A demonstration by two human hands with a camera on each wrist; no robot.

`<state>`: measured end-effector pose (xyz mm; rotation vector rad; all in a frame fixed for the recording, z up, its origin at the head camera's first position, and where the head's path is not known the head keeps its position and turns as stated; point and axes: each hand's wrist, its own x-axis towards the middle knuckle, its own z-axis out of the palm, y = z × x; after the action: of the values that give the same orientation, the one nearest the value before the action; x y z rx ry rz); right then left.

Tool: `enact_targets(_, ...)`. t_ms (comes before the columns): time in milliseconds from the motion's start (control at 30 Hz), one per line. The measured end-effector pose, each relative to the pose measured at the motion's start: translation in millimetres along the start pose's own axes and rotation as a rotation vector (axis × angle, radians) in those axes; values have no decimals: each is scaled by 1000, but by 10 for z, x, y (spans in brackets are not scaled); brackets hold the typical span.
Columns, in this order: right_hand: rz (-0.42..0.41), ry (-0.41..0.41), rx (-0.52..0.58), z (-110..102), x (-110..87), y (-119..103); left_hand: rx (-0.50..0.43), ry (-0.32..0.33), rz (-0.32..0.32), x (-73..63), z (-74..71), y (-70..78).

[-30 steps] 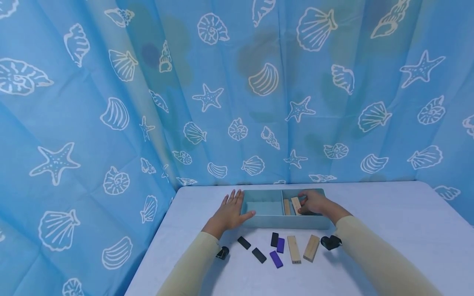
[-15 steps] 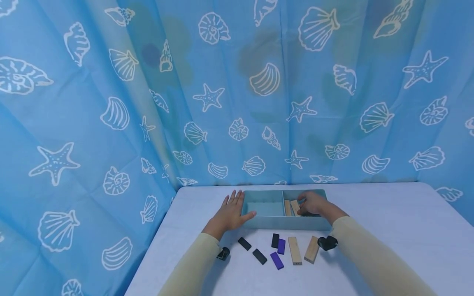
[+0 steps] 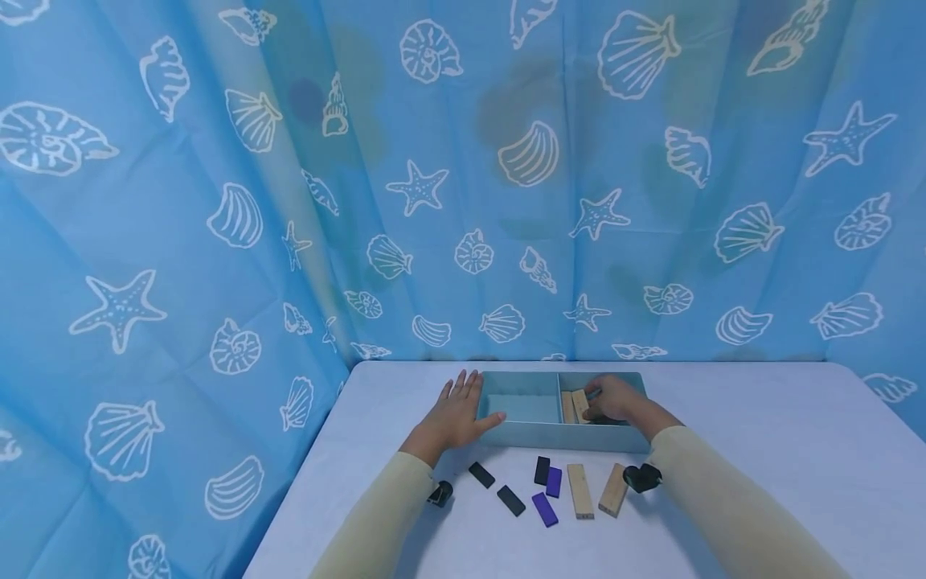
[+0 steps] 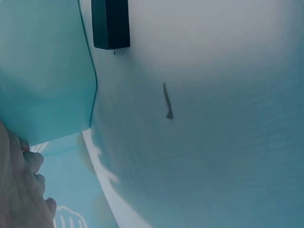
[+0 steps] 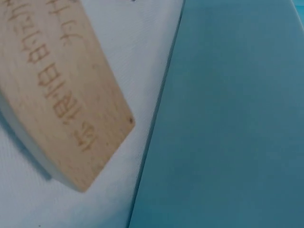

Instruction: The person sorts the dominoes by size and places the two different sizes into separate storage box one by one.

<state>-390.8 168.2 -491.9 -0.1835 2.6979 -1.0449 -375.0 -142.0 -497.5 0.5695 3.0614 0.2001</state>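
Note:
A pale blue-green box (image 3: 564, 437) with two compartments stands on the table. My left hand (image 3: 454, 418) rests at its left end, fingers straight and thumb over the front rim; in the left wrist view its fingertips (image 4: 35, 164) show beside the box wall. My right hand (image 3: 616, 400) reaches into the right compartment and pinches a wooden block (image 3: 581, 405). Next to that block, along the divider, lies another wooden block (image 3: 567, 408). The right wrist view misses the right hand and shows a wooden block with carved writing (image 5: 61, 95) on the table.
In front of the box lie two wooden blocks (image 3: 580, 492), two purple blocks (image 3: 545, 510) and several black blocks (image 3: 511, 500). A white cloth covers the table (image 3: 767, 434). Behind it hangs a blue curtain (image 3: 434, 209) with shell prints.
The wooden block in my right hand has gone from slanted and raised to lower and closer alongside the other one. My left hand stays on the box; the head view shifts slightly.

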Motion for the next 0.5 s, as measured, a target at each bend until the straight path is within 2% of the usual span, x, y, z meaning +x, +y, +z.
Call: enact_targets(500,-15,22,-66,11,-16,-11,-2,-8,8,-52,-54,41)
